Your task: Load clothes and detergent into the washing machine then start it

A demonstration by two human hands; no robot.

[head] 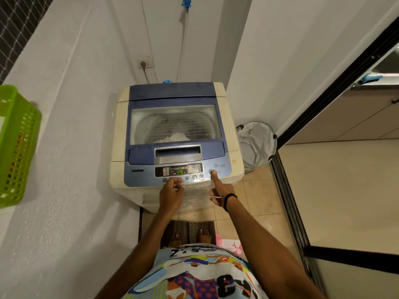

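- Washing machine (176,134): ahead of both hands, lid down, white clothes (172,138) inside.
- Left hand (171,192): loosely curled, empty, at panel's front edge.
- Right hand (220,190): forefinger on button (211,172), grasping nothing.
- Open floor (254,195) rightward.

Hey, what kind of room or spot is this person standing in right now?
Probably a small home laundry nook or utility balcony. A top-loading washing machine stands against the wall, plugged into a wall socket, with a white laundry hamper beside it and a green plastic basket at the left.
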